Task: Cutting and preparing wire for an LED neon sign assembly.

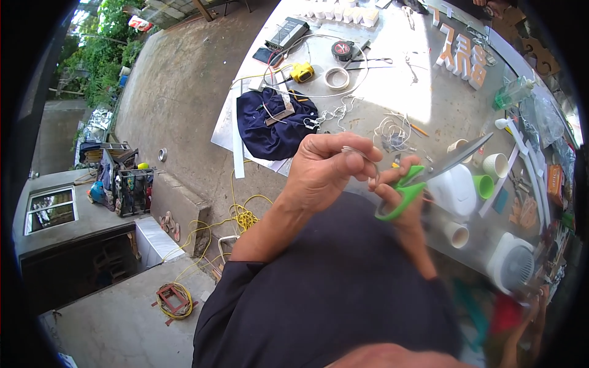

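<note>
My left hand (325, 164) is raised in front of my body, thumb and forefinger pinching a thin pale strand (358, 151). The strand loops over toward the right fingertips; whether it is wire or thread cannot be told. My right hand (410, 216) is closed around the green handles of a pair of scissors (455, 156). The scissor blades point up and to the right, away from the strand. Right thumb and fingertips come close to the left ones. Beyond the hands, a tangle of white wire (392, 132) lies on the table next to a pencil (419, 130).
The metal table (368, 110) carries a dark blue cloth (264, 138), a tape roll (336, 78), a tape measure (342, 50) and block letters (461, 58). White containers (453, 187) and a fan-like white unit (512, 262) stand at right. Yellow cord (244, 218) lies on the floor.
</note>
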`<state>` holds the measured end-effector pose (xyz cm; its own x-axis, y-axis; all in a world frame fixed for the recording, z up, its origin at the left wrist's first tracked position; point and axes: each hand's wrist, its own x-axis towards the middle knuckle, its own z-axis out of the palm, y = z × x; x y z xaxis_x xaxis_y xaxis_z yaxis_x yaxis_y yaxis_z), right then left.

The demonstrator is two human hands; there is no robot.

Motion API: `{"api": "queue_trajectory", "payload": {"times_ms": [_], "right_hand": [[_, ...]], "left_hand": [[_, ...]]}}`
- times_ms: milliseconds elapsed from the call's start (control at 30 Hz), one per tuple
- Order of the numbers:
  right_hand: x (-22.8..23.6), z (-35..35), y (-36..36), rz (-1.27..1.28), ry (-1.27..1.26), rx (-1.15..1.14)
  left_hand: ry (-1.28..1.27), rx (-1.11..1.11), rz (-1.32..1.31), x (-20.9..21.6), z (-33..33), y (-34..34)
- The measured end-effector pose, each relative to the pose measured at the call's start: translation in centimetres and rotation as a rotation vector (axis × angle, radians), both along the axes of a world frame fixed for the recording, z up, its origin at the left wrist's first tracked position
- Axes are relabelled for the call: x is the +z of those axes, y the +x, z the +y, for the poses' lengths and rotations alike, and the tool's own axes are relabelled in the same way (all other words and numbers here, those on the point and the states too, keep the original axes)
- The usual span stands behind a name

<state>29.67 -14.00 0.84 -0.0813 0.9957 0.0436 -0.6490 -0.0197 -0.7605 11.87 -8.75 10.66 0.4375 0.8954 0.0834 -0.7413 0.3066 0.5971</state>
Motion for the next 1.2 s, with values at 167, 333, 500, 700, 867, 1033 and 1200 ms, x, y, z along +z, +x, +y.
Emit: {"api": "queue_trajectory", "payload": {"times_ms": [167, 333, 500, 700, 867, 1033, 1200], "right_hand": [[0.0, -0.3, -0.3, -0.099, -0.016, -0.068], [-0.3, -0.3, -0.3, -0.202, -0.003, -0.146], [-0.3, -0.4, -0.5, -0.287, 0.04, -0.204], [0.1, -0.4, -0.6, -0.232, 0.09, -0.185], [0.8, -0.7, -0.3, -0.3, 0.139, -0.216], [1.2, -0.8, 0.0, -0.35, 0.214, -0.243], [1.2, -0.6, 0.4, -0.38, 0.251, -0.242]], "left_hand": [[-0.033, 0.117, 0.104, 0.3, -0.8, 0.7], [0.264, 0.282, 0.602, 1.6, -1.0, 0.9], [0.405, 0.393, 0.902, 2.8, -1.8, 1.3], [0.382, 0.4, 0.828, 3.8, -2.3, 1.3], [0.433, 0.377, 0.82, 4.6, -3.1, 1.1], [0.54, 0.341, 0.806, 4.9, -2.9, 1.0], [0.525, 0.333, 0.764, 5.0, -2.9, 1.0]]}}
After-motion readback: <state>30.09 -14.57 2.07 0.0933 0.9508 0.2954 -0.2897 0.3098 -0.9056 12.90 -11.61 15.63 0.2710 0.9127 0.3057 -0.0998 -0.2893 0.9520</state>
